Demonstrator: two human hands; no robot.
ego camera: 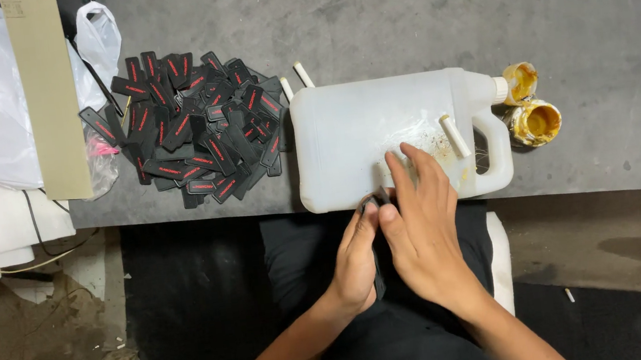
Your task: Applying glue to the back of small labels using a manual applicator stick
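We see both hands together at the near edge of the grey surface (367,22); the left hand (355,260) and the right hand (423,229) pinch one small black tag (376,198) between their fingertips, just in front of a white plastic jug (363,131) lying on its side; a heap of black tags with red marks (194,126) lies left of the jug; two yellow-stained glue pots (531,112) stand by its spout.

Right of the white jug (380,137), two glue pots (531,112) obstruct; left, the black tag pile (190,126); behind, bare tabletop (414,8).
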